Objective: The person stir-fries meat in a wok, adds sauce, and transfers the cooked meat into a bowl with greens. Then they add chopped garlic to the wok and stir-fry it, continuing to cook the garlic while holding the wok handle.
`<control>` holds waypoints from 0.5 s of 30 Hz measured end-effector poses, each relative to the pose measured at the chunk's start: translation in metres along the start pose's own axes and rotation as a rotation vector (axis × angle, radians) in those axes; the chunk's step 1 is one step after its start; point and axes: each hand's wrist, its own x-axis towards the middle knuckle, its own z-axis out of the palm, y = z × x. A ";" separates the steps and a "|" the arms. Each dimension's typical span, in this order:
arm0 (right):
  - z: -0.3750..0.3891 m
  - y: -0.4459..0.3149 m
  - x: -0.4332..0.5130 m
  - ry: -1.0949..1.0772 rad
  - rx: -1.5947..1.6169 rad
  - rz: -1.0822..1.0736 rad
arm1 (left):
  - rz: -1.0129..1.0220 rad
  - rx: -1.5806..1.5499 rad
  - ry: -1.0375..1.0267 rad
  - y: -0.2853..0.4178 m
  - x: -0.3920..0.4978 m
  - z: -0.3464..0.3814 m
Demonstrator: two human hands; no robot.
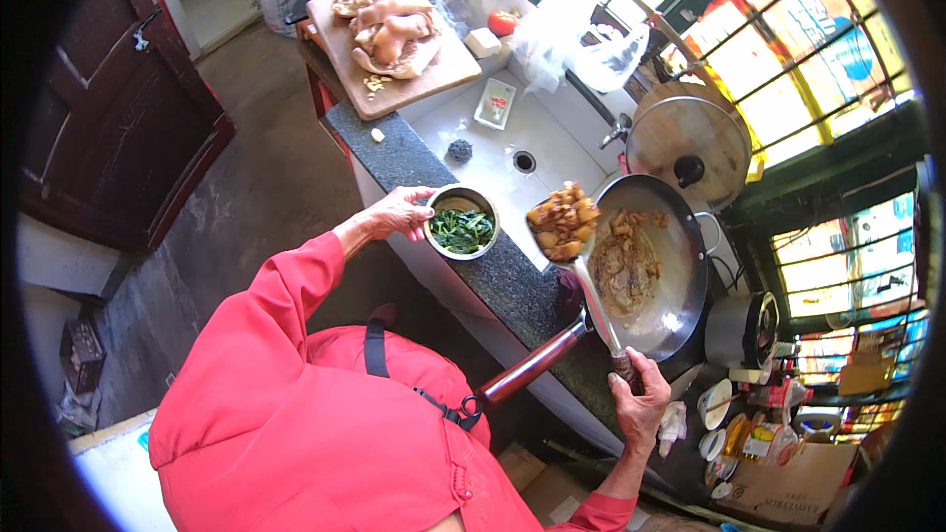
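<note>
My left hand (405,213) grips the rim of a round metal bowl (494,242) at the sink's front edge. Cooked leafy greens (462,229) lie inside it. In my right hand (640,397) is the dark handle of a metal spatula (600,303). Its blade carries a heap of browned, diced food (564,223), held up between the bowl and the wok. The wok (684,288) stands to the right, its long wooden handle (532,360) pointing toward my body. Some of the same browned food (628,266) and sauce remain in the wok.
A white sink (488,155) holds a plastic box (494,103) and a scouring pad (459,151). Beyond is a cutting board (458,74) with large pieces of meat (395,26). A wok lid (687,140) leans by the window. Bowls (715,403) and bottles (772,443) crowd the right.
</note>
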 end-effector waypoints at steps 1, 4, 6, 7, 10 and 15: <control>0.001 -0.003 0.006 -0.040 -0.031 -0.038 | 0.005 -0.029 -0.013 -0.002 -0.002 -0.001; 0.006 -0.014 0.026 -0.162 -0.117 -0.134 | 0.044 -0.094 -0.041 -0.008 -0.007 0.000; 0.011 -0.021 0.039 -0.210 -0.153 -0.191 | 0.068 -0.123 -0.044 -0.012 -0.009 0.001; 0.014 -0.024 0.045 -0.242 -0.174 -0.205 | 0.070 -0.141 -0.034 -0.014 -0.011 0.001; 0.023 -0.031 0.062 -0.311 -0.231 -0.242 | 0.081 -0.164 -0.009 -0.019 -0.014 0.002; 0.039 -0.032 0.086 -0.411 -0.327 -0.310 | 0.081 -0.195 -0.012 -0.023 -0.017 0.002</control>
